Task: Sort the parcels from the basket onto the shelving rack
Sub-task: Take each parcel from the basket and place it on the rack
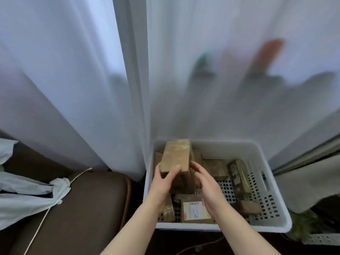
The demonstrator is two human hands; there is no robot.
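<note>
A sheer white curtain (73, 70) hangs straight behind the basket (220, 226), with blurred orange and green shapes showing through it. To the left is a brown leather seat (88, 208) carrying a crumpled pale blue cloth (24, 199) and a white cord (47, 212).

The basket is white perforated plastic and holds several brown parcels, among them a flat labelled parcel (195, 210) by the near wall and a long dark parcel (239, 177) towards the right side.

The held parcel (177, 155) is a plain tan cardboard box, raised and tilted above the basket's far left corner. Of the two hands, the left hand (163, 183) grips its near end, thumb across the front face. The right hand (207, 186) is spread and relaxed just beside the box's right edge, holding nothing; whether its fingertips touch the box I cannot tell. Both forearms reach in from below.
</note>
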